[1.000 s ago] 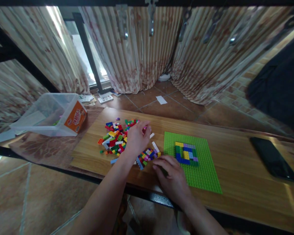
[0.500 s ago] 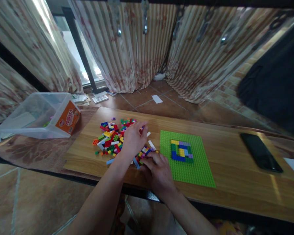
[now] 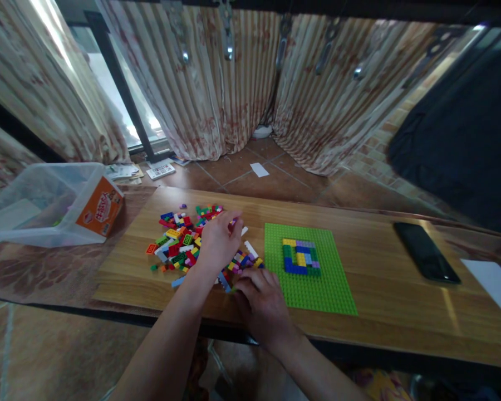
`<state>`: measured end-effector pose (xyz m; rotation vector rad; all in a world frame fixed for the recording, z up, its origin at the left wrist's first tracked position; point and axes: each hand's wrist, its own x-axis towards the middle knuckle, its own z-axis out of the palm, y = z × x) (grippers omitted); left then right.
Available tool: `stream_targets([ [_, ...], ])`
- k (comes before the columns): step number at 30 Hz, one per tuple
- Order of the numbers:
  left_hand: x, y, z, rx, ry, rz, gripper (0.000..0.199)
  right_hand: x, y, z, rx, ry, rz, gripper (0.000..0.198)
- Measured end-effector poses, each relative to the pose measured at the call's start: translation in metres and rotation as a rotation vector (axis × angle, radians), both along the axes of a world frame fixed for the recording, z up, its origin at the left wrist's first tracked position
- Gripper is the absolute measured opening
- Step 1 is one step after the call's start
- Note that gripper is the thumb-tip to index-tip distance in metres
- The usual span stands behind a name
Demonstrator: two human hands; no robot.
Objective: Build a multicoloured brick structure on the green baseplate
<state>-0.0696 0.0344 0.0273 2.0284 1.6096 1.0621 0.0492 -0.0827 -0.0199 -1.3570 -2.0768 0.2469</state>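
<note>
A heap of loose toy bricks [image 3: 179, 245] in many colours lies on the wooden board. My left hand [image 3: 221, 242] reaches over its right side with fingers curled together; a purple bit shows by the fingertips, but whether it is held I cannot make out. Nearer the front edge, my right hand [image 3: 262, 303] has its fingers closed at the heap's lower right. A lime-green brick [image 3: 234, 289] peeks out at those fingertips, beside a light blue brick [image 3: 224, 282]. Right of the hands is a green baseplate [image 3: 334, 284], carrying a square of blue, yellow, green and purple bricks [image 3: 301, 258].
A clear plastic bin [image 3: 45, 236] with an orange label stands on the cloth at the left. Toward the right lie a black phone [image 3: 426, 252] and white paper [image 3: 492, 284]. Striped curtains [image 3: 225, 83] hang beyond the table.
The whole view has shifted, so things appear farther left. My right hand has drawn slightly toward the front edge, the lime-green brick moving with its fingertips. My left hand stays over the heap.
</note>
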Motion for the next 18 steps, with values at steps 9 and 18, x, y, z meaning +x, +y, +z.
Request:
stream_targets([
  [9,-0.001,0.0,-0.001,0.019,-0.002,-0.005,0.022,-0.001,-0.001,-0.003,0.0,-0.029,0.003,0.019],
  [18,0.0,0.0,-0.001,0.021,0.018,-0.023,0.022,0.009,-0.005,0.002,-0.062,0.077,0.049,0.014],
])
